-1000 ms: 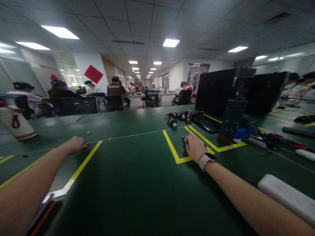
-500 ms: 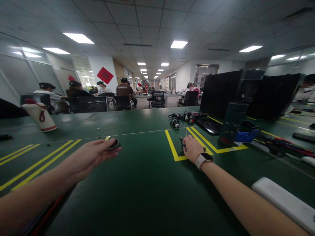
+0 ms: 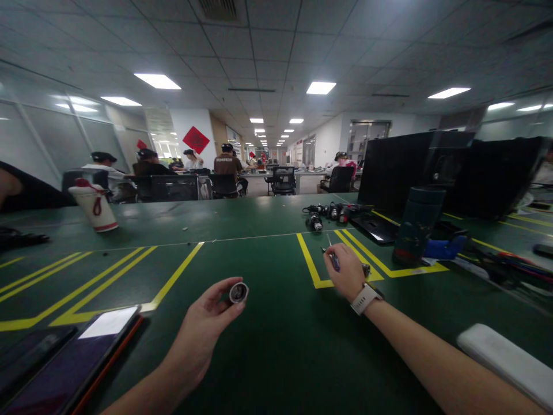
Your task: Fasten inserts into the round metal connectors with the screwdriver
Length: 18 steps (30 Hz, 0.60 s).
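Observation:
My left hand is raised over the green table and pinches a small round disc-shaped part between thumb and fingertips. My right hand, with a white watch on its wrist, rests on the table by the yellow tape lines. Its fingers are closed round a thin pen-like tool that points away from me. A few small dark lens-like parts and cables lie further back, beyond the right hand.
A phone or tablet lies at the near left edge. A dark tumbler, black monitors, a blue object and a white bar sit at the right. A white cup stands far left. Other people sit at desks behind.
My left hand lifted the small round part off the table at the left and brought it toward me and to the middle. The right hand barely moved; the view shifted left.

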Tool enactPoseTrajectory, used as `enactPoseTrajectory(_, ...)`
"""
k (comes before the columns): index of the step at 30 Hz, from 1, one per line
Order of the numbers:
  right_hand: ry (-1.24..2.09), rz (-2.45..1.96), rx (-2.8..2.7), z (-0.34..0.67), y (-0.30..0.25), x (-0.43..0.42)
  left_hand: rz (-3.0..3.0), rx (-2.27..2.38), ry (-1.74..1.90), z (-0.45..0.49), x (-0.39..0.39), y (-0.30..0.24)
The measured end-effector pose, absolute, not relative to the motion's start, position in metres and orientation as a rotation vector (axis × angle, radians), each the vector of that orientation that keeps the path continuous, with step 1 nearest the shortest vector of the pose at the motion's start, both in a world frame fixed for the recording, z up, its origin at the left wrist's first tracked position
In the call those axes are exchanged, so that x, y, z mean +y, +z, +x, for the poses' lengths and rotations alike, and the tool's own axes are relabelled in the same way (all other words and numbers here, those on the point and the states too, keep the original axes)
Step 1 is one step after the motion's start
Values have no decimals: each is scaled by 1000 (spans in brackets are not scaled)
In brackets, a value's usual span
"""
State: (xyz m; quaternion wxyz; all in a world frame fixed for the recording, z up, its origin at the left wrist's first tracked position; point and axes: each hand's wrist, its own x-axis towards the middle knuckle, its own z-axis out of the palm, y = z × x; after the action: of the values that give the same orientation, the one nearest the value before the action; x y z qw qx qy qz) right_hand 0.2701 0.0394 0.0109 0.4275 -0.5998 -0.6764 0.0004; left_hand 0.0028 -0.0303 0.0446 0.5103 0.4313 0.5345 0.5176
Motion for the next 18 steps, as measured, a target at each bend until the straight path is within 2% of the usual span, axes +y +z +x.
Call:
enactPoseTrajectory(7,535,-1088,-1667,199,15,-30,1155,1223,1140,-3,-30,16)
enactPoseTrajectory(10,946,-916,-1601,188,14,-51,1161,1215,1122,-2,-29,13)
enactPoseTrajectory(18,862,-1078,-1814,179,12,-59,1149,1169,1104,3,-30,11)
